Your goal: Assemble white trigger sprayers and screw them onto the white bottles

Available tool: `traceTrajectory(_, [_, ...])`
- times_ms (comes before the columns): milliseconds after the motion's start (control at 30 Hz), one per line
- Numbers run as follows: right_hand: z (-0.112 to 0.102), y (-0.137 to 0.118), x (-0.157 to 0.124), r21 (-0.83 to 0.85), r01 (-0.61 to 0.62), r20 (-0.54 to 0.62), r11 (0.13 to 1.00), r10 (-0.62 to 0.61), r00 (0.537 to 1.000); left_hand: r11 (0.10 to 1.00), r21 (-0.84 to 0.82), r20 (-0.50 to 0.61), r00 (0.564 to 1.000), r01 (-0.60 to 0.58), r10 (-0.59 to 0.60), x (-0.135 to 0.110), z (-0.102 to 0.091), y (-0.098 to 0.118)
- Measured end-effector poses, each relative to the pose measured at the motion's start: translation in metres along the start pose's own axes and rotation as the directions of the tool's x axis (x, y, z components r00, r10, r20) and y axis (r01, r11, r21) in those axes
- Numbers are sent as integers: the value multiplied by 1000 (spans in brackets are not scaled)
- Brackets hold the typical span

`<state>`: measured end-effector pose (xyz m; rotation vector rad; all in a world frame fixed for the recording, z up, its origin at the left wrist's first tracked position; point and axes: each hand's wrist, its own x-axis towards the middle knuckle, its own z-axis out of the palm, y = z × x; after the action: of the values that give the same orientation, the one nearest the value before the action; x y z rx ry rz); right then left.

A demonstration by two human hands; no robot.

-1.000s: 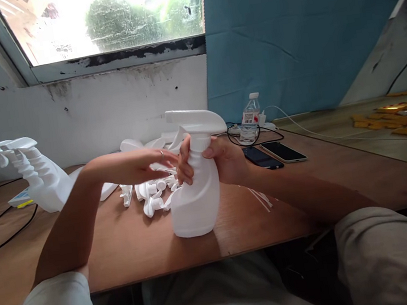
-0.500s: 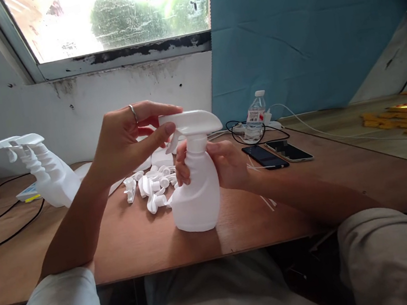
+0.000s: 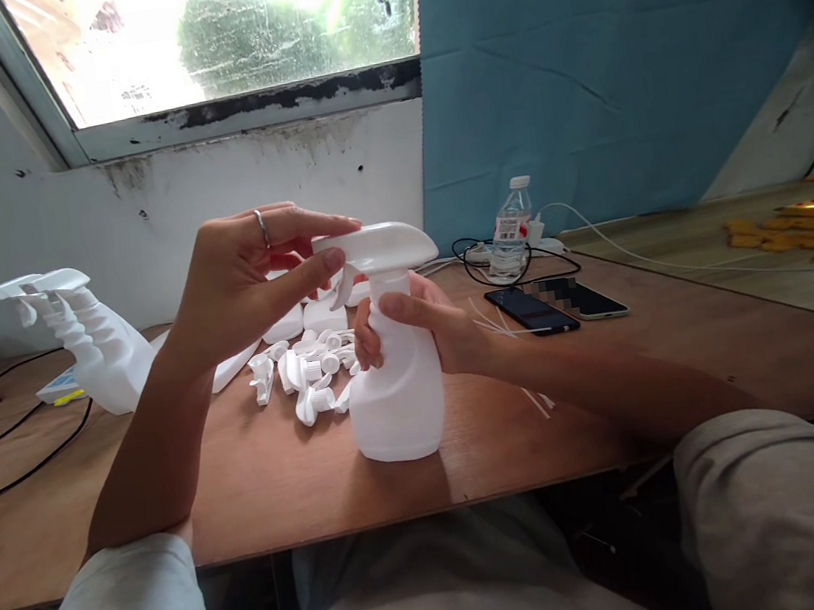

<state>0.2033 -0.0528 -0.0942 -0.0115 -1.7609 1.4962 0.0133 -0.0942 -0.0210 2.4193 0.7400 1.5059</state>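
A white spray bottle (image 3: 401,412) stands nearly upright near the front of the table, with its trigger spray head (image 3: 387,244) on the neck. My left hand (image 3: 257,265) is closed on the nozzle end of that head, thumb on the near side and fingers over the top. Around the bottle's neck and shoulder my right hand (image 3: 439,319) is wrapped, its thumb across the front and fingertips showing on the left. Several loose white spray heads (image 3: 310,369) lie in a pile just behind and left of the bottle.
Two white spray bottles (image 3: 106,347) with heads stand at the left, near black cables. Several white bottles lie behind the pile. Right of my hands are two phones (image 3: 529,310), a water bottle (image 3: 512,230), a white cable and thin white tubes (image 3: 538,400).
My right thumb has moved onto the front of the bottle's neck. The bottle's base has shifted slightly right, while the spray head has moved slightly left with my left hand.
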Motion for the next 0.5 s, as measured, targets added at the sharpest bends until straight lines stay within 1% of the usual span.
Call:
traceTrajectory(67, [-1, 0, 0, -5, -4, 9, 1000, 4, 1000, 1000, 2, 12, 1000, 3, -3, 0, -1, 0])
traceTrajectory(200, [-1, -1, -1, 53, -10, 18, 999, 9, 1000, 1000, 7, 26, 1000, 0, 0, -1, -4, 0])
traceTrajectory(300, [0, -2, -1, 14, -20, 8, 1000, 19, 1000, 1000, 16, 27, 1000, 7, -7, -1, -6, 2])
traceTrajectory(367, [2, -3, -1, 1, -17, 22, 1000, 17, 1000, 1000, 17, 28, 1000, 9, -10, -1, -7, 2])
traceTrajectory(500, [2, -4, 0, 52, -19, 40, 998, 17, 999, 1000, 15, 43, 999, -2, 1, -1, -8, 1])
